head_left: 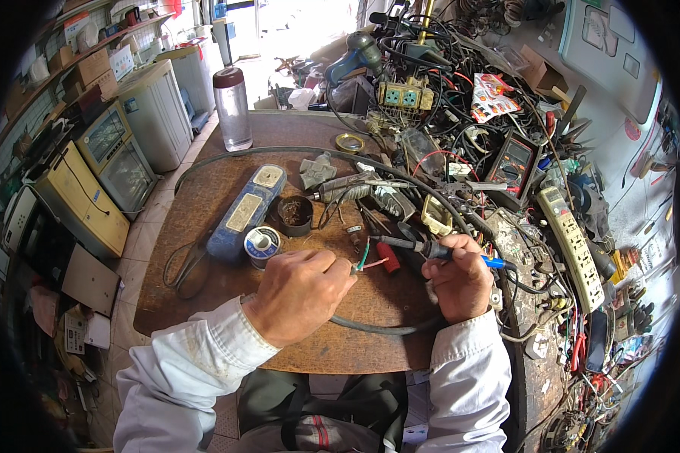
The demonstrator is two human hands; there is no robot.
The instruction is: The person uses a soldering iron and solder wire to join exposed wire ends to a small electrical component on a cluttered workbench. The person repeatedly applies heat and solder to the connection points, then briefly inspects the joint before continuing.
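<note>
My left hand (302,291) is closed around the end of a dark cable (385,329), from which thin green and pinkish-red wires (365,259) stick out to the right. In my right hand (462,283) a soldering iron (404,242) is gripped like a pen, its blue handle showing behind the fingers. Its tip points left, close to the bared wires; whether they touch I cannot tell. Just beyond my left hand stands a solder spool (262,245). A red plastic handle (387,257) lies beneath the iron, and a dark round pot (295,214) sits farther back.
A long blue device (245,211) with a strap lies on the wooden table (204,298). Behind it stands a clear bottle (233,109) with a brown lid. Tangled cables, a multimeter (512,167), a glue gun (355,185) and a power strip (572,245) crowd the right side.
</note>
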